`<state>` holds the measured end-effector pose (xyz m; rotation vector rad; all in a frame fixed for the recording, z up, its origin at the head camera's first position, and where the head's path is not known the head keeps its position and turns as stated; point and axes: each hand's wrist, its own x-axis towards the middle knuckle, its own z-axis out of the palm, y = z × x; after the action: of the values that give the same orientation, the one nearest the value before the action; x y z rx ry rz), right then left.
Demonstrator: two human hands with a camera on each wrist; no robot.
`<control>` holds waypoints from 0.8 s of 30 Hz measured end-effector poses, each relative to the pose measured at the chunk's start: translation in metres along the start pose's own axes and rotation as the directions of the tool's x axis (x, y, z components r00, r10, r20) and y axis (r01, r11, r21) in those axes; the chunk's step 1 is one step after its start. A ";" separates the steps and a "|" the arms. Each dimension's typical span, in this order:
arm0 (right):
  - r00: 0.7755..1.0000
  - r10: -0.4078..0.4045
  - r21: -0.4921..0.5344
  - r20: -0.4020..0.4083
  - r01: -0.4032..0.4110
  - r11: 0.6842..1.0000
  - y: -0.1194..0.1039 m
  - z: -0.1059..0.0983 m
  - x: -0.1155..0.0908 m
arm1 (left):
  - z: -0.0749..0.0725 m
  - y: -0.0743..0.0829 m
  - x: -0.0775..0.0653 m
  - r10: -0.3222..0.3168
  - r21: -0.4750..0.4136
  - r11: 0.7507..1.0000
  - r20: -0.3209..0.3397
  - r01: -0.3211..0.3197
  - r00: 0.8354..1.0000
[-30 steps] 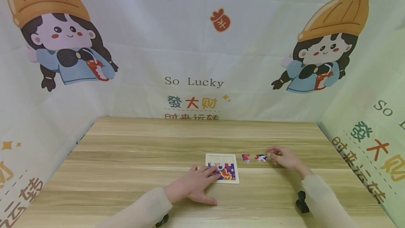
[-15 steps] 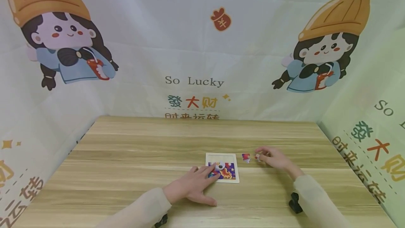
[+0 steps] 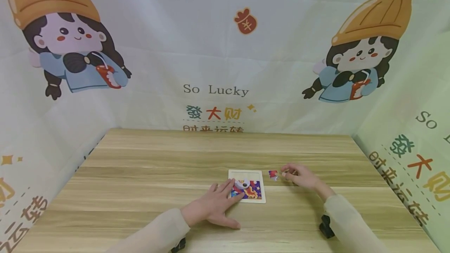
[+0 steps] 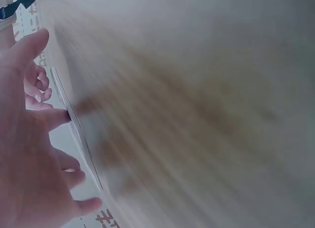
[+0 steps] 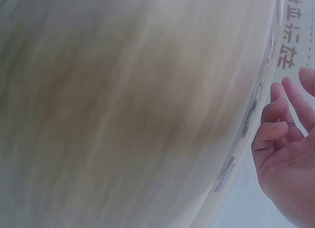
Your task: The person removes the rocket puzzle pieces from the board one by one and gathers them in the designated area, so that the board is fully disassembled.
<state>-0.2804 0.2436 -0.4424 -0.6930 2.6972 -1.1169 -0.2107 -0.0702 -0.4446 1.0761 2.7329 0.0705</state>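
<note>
A jigsaw puzzle tray [image 3: 265, 196] with a white frame lies on the table. Its lower part shows a purple, red and orange picture with a white round shape, while its upper part is bare. My left hand [image 3: 215, 206] rests on its left side, fingers spread. To the right of the tray lies a red and purple puzzle piece [image 3: 272, 174]. My right hand [image 3: 300, 175] hovers just beyond it with loosely bent fingers, hiding another piece from the head view. In the right wrist view, several pieces [image 5: 252, 110] lie in a row beside the right hand [image 5: 290, 139], whose fingers hold nothing.
The wooden table [image 3: 147, 167] reaches back to a white printed cloth [image 3: 158, 50], which also hangs along both sides. Black wrist cameras [image 3: 326, 226] sit under the sleeves.
My right hand has moved left, covering the piece that showed beside it earlier. The left fingers have shifted slightly left on the tray, uncovering more of the white round shape.
</note>
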 end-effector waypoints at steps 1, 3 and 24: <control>1.000 -0.001 0.005 -0.002 0.001 1.000 -0.001 0.001 0.001 | 0.000 0.000 -0.001 -0.014 -0.018 1.000 0.008 0.014 1.000; 1.000 0.002 0.013 -0.001 -0.002 1.000 -0.003 0.002 0.002 | 0.000 0.001 -0.002 -0.038 -0.045 0.998 0.026 0.039 0.999; 0.993 -0.037 -0.048 0.114 0.043 0.998 -0.048 0.034 0.042 | -0.001 0.004 -0.003 -0.082 -0.043 0.995 0.064 0.084 0.995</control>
<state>-0.2906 0.1730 -0.4315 -0.7970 2.6346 -0.9902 -0.2061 -0.0697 -0.4423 0.9356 2.7029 0.0854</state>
